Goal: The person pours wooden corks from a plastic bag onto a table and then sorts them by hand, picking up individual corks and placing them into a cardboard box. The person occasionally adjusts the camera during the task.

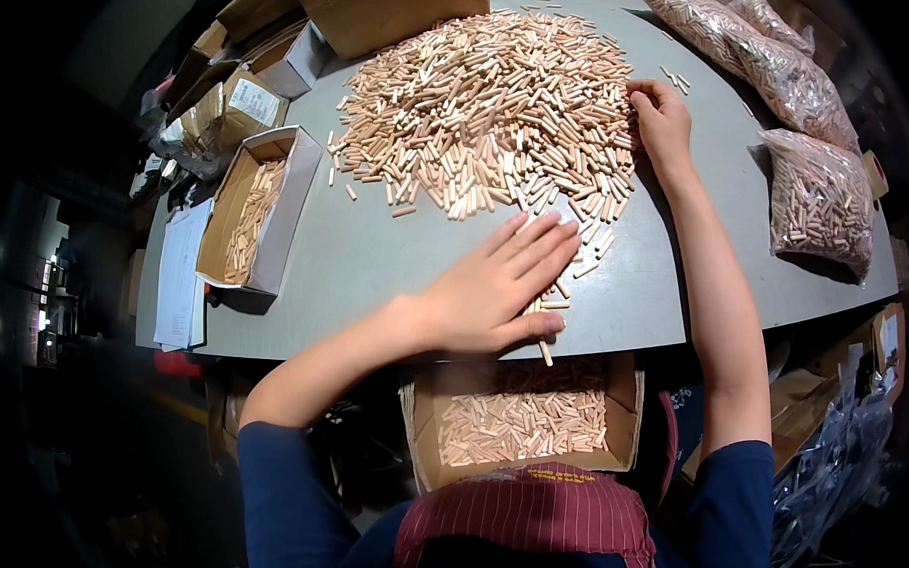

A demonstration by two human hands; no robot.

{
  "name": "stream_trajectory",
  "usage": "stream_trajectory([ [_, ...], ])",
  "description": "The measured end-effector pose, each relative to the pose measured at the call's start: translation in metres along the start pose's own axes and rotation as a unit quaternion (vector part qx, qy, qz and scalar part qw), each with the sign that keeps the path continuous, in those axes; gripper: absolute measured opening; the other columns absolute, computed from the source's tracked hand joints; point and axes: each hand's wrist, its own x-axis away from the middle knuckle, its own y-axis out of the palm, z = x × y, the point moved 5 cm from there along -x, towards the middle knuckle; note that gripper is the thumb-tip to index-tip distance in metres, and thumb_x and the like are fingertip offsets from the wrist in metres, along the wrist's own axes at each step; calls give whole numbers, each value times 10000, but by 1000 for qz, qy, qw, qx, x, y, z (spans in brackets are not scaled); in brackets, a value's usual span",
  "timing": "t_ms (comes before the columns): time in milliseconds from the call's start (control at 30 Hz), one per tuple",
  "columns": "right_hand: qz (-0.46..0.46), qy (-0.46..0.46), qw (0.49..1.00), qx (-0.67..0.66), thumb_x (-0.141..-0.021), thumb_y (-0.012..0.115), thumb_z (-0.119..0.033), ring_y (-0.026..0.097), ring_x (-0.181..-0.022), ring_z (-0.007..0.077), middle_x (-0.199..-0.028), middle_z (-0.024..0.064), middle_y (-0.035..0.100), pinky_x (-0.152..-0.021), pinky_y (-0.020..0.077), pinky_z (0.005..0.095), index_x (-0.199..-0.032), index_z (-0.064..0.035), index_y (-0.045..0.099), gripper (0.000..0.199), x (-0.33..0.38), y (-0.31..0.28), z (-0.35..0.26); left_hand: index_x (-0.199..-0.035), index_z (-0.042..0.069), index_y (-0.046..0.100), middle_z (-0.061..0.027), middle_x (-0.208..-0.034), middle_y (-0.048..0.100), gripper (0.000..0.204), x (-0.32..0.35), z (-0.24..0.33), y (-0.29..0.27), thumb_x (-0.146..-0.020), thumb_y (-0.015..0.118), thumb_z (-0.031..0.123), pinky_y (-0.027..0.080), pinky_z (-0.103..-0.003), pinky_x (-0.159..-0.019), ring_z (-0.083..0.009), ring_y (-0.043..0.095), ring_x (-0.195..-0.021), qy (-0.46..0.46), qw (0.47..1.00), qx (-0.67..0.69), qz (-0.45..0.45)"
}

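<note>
A large heap of short wooden dowels (491,95) covers the far middle of the grey table. My left hand (500,281) lies open and flat near the front edge, its fingers stretched toward the heap. Several loose dowels show beside and under its thumb, one sticking out over the edge. My right hand (662,119) rests at the heap's right side with its fingers curled in; whatever is between its fingertips is hidden. Below the table edge, in front of my body, an open cardboard box (425,423) holds many more dowels.
On the left stand a long open box (303,184) part-filled with dowels, and papers (181,284). A cardboard box (394,17) borders the heap at the back. Clear plastic bags of dowels (823,197) lie at the right. Crumpled plastic (834,468) hangs at lower right.
</note>
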Motion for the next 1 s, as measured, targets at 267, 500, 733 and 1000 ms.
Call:
stream_trajectory([
  [267, -8, -4, 1000, 25, -932, 605, -169, 714, -888, 250, -1014, 133, 726, -820, 551, 358, -1038, -20, 773, 249, 0, 2, -3, -1614, -60, 305, -245, -1682, 318, 800, 33, 40, 9, -1043, 525, 456, 211, -508, -1302, -382, 280, -1581, 79, 994, 70, -39],
  [500, -19, -3, 998, 53, -974, 613, -127, 677, -869, 117, -1007, 58, 752, -796, 545, 278, -1122, -12, 750, 232, -3, 2, 6, -1581, -54, 388, -234, -1651, 379, 781, 54, 69, -1, -1036, 594, 466, 280, -527, -1263, -400, 349, -1542, 138, 961, 239, -29],
  [733, -23, 10, 999, 32, -969, 618, -142, 680, -814, 161, -982, 80, 722, -740, 545, 304, -1095, -17, 752, 223, -5, 4, 11, -1534, -58, 456, -230, -1632, 409, 740, -18, 65, 5, -1060, 505, 508, 207, -542, -1276, -369, 293, -1571, 106, 992, 28, 68],
  [1000, -48, 7, 999, 24, -971, 627, -165, 692, -914, 223, -1051, 113, 716, -818, 535, 335, -1106, -30, 751, 228, 3, 3, -2, -1609, 15, 382, -185, -1685, 353, 916, -86, -6, 26, -1028, 345, 722, -36, -650, -1269, -357, 142, -1626, -48, 978, -175, 103],
])
